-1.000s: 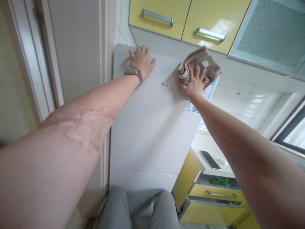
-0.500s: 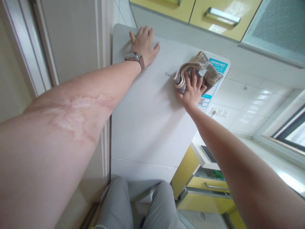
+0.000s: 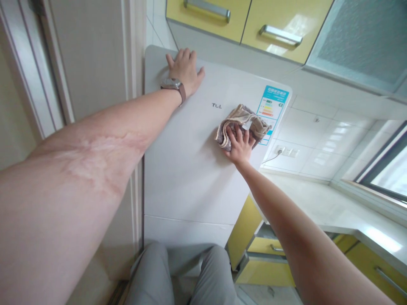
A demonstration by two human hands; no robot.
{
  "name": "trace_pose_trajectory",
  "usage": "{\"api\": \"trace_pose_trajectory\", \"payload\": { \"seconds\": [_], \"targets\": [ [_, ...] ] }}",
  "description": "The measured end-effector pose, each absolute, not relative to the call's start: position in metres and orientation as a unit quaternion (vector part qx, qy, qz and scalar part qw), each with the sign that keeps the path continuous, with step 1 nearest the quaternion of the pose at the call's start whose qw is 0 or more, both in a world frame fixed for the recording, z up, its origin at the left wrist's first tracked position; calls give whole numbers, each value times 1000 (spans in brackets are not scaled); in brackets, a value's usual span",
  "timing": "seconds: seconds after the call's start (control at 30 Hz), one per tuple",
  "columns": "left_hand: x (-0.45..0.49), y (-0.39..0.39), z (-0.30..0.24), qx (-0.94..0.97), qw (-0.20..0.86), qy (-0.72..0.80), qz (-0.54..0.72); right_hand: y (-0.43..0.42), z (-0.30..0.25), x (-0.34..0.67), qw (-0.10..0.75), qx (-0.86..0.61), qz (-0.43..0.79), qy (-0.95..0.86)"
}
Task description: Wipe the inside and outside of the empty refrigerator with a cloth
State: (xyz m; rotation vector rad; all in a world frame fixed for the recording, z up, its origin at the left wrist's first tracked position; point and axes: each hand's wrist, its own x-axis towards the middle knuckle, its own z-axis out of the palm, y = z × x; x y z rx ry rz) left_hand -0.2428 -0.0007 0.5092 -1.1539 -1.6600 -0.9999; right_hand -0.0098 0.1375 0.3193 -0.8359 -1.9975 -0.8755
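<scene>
A white refrigerator [image 3: 187, 169] with a TCL logo stands in front of me. My left hand [image 3: 186, 72], a watch [image 3: 173, 84] on its wrist, rests near the door's upper left with fingers spread and nothing in them. Lower and to the right, my right hand [image 3: 239, 144] presses a folded brown and beige cloth [image 3: 240, 114] against the door, its fingers over the fabric. The cloth covers part of the blue and white energy label [image 3: 275, 99] at the door's right edge.
Yellow wall cabinets [image 3: 210, 31] hang above the refrigerator. A door frame [image 3: 133, 127] runs close along its left side. To the right are a white countertop [image 3: 295, 195], yellow drawers [image 3: 263, 245], wall sockets [image 3: 288, 151] with a plugged-in cord, and a window [image 3: 388, 169].
My right hand has slid the cloth down and left across the door, uncovering the logo and more of the label. My left hand stays at the same place on the door; the view has shifted.
</scene>
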Motion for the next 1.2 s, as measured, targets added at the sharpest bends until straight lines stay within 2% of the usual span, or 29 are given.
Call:
{"api": "trace_pose_trajectory", "payload": {
  "seconds": [0.27, 0.43, 0.7, 0.83, 1.0, 1.13, 1.2],
  "targets": [
    [-247, 3, 509, -456, 441, -665, -393, 141, 283, -3, 345, -325, -335, -814],
    [-249, 5, 509, -463, 439, -656, -402, 143, 239, 4, 323, -309, -319, -836],
    [-254, 8, 511, -470, 426, -651, -416, 152, 147, 18, 220, -261, -271, -900],
    [-256, 9, 510, -473, 436, -644, -415, 160, 122, 28, 170, -197, -272, -926],
    [-255, 7, 509, -468, 436, -653, -404, 172, 153, 43, 106, -8, -312, -944],
    [-252, 2, 509, -468, 417, -666, -404, 186, 226, 48, 50, 123, -367, -921],
    [-250, 1, 509, -464, 400, -679, -404, 189, 273, 46, 88, 161, -402, -897]
  ]
}}
